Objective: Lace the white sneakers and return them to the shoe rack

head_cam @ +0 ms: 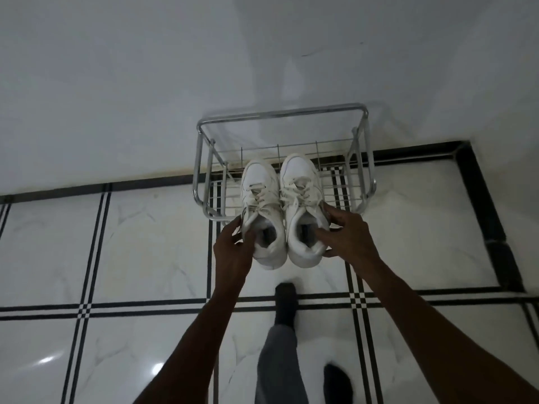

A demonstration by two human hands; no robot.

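Two white sneakers sit side by side with toes pointing at the wall and laces showing over their tongues. My left hand [233,252] grips the heel side of the left sneaker [259,188]. My right hand [348,234] grips the heel side of the right sneaker [300,182]. Both shoes' front halves are over the wire shelf of the chrome shoe rack [280,113]; their heels stick out past its front bar. I cannot tell whether the soles rest on the shelf or hang just above it.
The rack stands against a white wall [145,83] on glossy white floor tiles with black line borders [145,243]. A black skirting strip [481,214] runs along the right. My grey trouser leg and dark-socked feet [285,304] are below the shoes.
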